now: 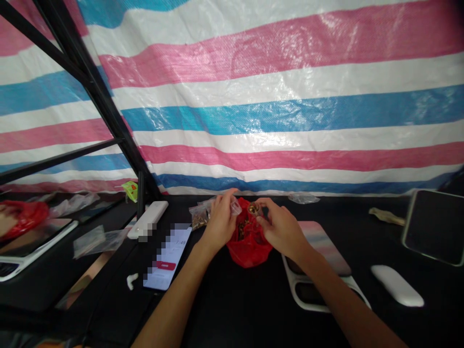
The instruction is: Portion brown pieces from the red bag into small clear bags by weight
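My left hand (219,224) pinches a small clear plastic cup (235,207) above a crumpled red plastic bag (250,249). My right hand (281,229) holds a small gold-coloured piece (253,209) between its fingertips, close to the cup and over the bag's mouth. Brown bits (242,228) show inside the red bag. A clear bag of similar brown bits (200,216) lies just beyond my left hand, touching it or nearly so. What the gold piece is, I cannot tell.
A smartphone (166,256), white power bank (148,220) and white earbud (131,280) lie left on the black table (217,309). To the right are a pastel tablet (322,246), white mouse (397,285) and dark pad (435,227). A striped tarp (275,116) and black metal frame (97,101) stand behind.
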Tool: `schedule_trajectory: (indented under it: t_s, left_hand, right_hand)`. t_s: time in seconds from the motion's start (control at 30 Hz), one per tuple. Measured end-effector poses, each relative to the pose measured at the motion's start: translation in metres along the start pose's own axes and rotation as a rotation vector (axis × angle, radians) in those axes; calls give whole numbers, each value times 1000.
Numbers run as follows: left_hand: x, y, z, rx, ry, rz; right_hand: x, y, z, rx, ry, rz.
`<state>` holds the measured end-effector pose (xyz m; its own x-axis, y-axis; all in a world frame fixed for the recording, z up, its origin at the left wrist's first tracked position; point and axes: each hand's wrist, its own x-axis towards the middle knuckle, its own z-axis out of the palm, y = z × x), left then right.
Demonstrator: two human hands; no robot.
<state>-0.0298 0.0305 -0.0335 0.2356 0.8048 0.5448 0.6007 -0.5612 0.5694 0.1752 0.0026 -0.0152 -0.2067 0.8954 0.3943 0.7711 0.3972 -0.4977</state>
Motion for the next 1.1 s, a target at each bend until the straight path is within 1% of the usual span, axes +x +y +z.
schedule_trajectory:
  t_s: [0.07, 0.13, 0.2, 0.3, 0.4, 0.47, 0.57, 0.73, 0.83, 0.9, 1.0, 1.03, 1.1]
  left_hand:
    - [-1, 9, 2, -112, -41, -13]
    - [-3, 16, 4, -224, -66, -49]
    - [-5, 20, 6, -293, -90, -54]
    - [-8, 21, 10, -312, -129, -1]
    - [-11, 19, 13, -299, -171, 47]
    - [-11, 18, 14, -297, -193, 54]
    - [-12, 17, 16, -314, -174, 16]
    - [-9, 14, 18, -339, -104, -99]
    - [-7, 17, 19, -357, -132, -171]
    - [-5, 20, 19, -407, -160, -170]
    - [-5, 25, 19, -483, -176, -122]
    - [-5, 26, 18, -493, -177, -119]
    - [-6, 27, 16, -497, -174, -140]
  right_hand:
    - [0, -2, -2, 32, 95, -38]
    - [-1, -4, -3, 71, 125, -87]
    - [-3, -6, -3, 126, 87, -140]
    - [-5, -7, -1, 162, 2, -182]
    - [-6, -7, 1, 169, -25, -197]
    - [-6, -7, 1, 206, -30, -240]
    - [-6, -9, 0, 247, -42, -300]
    - [-4, -8, 0, 291, -1, -235]
    - [-4, -8, 1, 311, 5, -290]
    - [-4, -8, 1, 294, 24, -348]
    - [-5, -10, 0, 244, 47, -411]
    - [-6, -11, -1, 227, 45, -402]
    - [-6, -12, -3, 195, 35, -338]
